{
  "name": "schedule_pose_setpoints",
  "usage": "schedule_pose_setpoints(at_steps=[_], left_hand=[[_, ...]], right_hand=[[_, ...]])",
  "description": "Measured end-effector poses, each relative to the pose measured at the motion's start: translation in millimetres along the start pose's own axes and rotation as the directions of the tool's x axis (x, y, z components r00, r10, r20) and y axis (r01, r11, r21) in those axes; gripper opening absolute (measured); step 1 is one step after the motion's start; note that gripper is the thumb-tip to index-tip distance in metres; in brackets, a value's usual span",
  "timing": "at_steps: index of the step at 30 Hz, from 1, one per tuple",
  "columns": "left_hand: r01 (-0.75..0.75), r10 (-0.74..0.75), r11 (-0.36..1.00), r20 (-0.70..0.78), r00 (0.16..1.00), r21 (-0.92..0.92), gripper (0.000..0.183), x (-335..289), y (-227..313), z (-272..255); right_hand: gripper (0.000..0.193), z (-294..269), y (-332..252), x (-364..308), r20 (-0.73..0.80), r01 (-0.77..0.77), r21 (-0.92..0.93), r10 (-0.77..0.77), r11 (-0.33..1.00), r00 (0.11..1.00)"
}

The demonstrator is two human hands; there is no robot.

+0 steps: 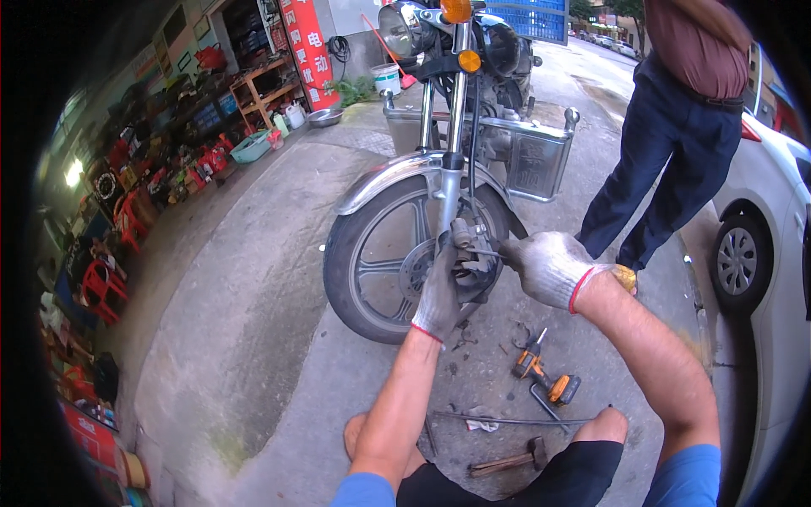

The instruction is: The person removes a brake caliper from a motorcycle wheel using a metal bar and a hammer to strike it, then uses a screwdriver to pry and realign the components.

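A motorcycle's front wheel stands before me, with a chrome mudguard over it. In a grey-palmed work glove, my left hand is closed around the brake caliper beside the fork leg. My right hand, gloved too, is closed at the caliper's right side. A thin metal rod-shaped tool runs from its fingers to the caliper; its exact kind is unclear. The fingers partly hide the caliper.
On the concrete lie an orange-black cordless power tool, a bent metal bar, a long rod, a white rag and a hammer. A person stands at right near a white car. Cluttered shelves line the left.
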State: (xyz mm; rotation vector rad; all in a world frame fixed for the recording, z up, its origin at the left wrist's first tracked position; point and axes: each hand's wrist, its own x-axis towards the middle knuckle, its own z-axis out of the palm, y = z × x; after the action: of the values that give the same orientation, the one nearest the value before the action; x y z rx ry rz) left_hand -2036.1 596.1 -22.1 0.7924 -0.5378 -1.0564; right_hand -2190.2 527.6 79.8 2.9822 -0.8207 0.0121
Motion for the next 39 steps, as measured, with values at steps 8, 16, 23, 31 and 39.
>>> schedule_pose_setpoints(at_steps=[8, 16, 23, 31, 39], left_hand=[[0.173, -0.169, 0.982, 0.054, 0.984, -0.079, 0.034, 0.2, 12.1, 0.7], [0.198, -0.170, 0.962, 0.155, 0.973, -0.188, 0.032, 8.5, 4.0, -17.2], [0.162, -0.111, 0.917, 0.158, 0.981, -0.365, 0.018, 2.3, 10.4, -8.0], [0.175, 0.013, 0.874, 0.382, 0.924, -0.453, 0.022, 15.6, -4.6, -38.7], [0.029, -0.009, 0.997, 0.251, 0.968, -0.073, 0.041, 4.9, 1.8, -22.4]], right_hand=[[0.028, -22.8, -15.7, 5.5, 0.123, -0.060, -0.079, 0.070, 0.995, 0.990], [0.027, -33.9, -23.3, -0.4, 0.098, -0.078, -0.065, 0.084, 0.995, 0.992], [0.023, -29.3, -15.3, -6.2, 0.041, -0.074, -0.046, 0.076, 0.996, 0.996], [0.029, -30.0, -20.0, -8.8, 0.120, -0.114, -0.044, 0.118, 0.993, 0.986], [0.024, -1.9, -2.7, -17.8, -0.024, -0.075, 0.050, 0.076, 0.996, 0.997]])
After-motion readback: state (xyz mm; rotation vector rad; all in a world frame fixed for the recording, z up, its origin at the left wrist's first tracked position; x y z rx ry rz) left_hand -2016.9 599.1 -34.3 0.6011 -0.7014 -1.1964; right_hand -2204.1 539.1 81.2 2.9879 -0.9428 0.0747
